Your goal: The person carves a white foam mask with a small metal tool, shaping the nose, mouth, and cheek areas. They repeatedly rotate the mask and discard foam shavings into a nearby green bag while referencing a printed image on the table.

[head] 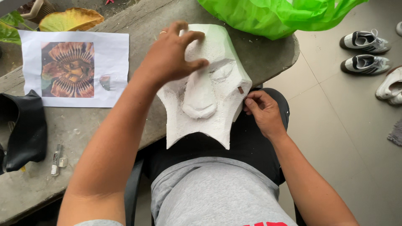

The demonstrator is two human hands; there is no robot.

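A white carved foam mask [209, 104] with a nose and an eye shape leans from my lap onto the edge of the grey table [138, 25]. My left hand [171, 54] presses flat on the mask's upper left part, a ring on one finger. My right hand [261, 111] pinches a small brown tool [240, 90] against the mask's right edge, fingers closed around it.
A printed colour picture on white paper [75, 69] lies on the table at left, next to a black bag [25, 134] and a small tube [55, 159]. A green plastic bag [276, 14] sits at the table's far end. Several shoes [366, 52] stand on the tiled floor at right.
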